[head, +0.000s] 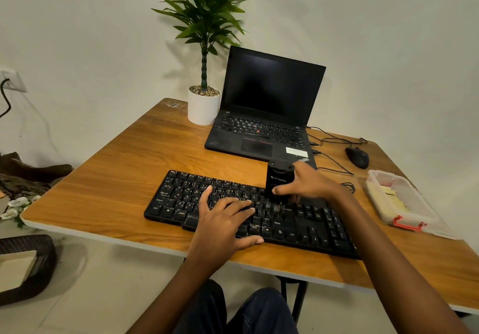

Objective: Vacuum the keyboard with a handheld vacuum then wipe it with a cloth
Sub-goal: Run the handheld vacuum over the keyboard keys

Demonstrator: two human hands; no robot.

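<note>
Station: tan wood-grain table (116, 178) with the black full-size keyboard (305, 219) lying near its front edge, angled slightly.

The small black cylindrical handheld vacuum (279, 178) stands upright on the middle rows of keys, nozzle down. The right hand (311, 185) grasps its body, thumb across the front and fingers wrapped behind. This grip appears chosen to keep the nozzle square to the keys. The left hand (223, 222) lies flat on the lower rows, fingers extended and spread, thumb at the front edge, holding nothing. Judged purpose: pinning the keyboard so it does not slide under the vacuum.

Stage: vacuuming in hand. No cloth is identifiable, though the clear plastic box with a red latch (399, 201) at right holds something pale yellow that cannot be made out.

Markings: the vacuum carries a white logo, lettering too small to read. Key legends read "Ctrl", "Alt", "Shift", "Caps Lock". The white sticker on the open black laptop (264, 126) is illegible.
</note>
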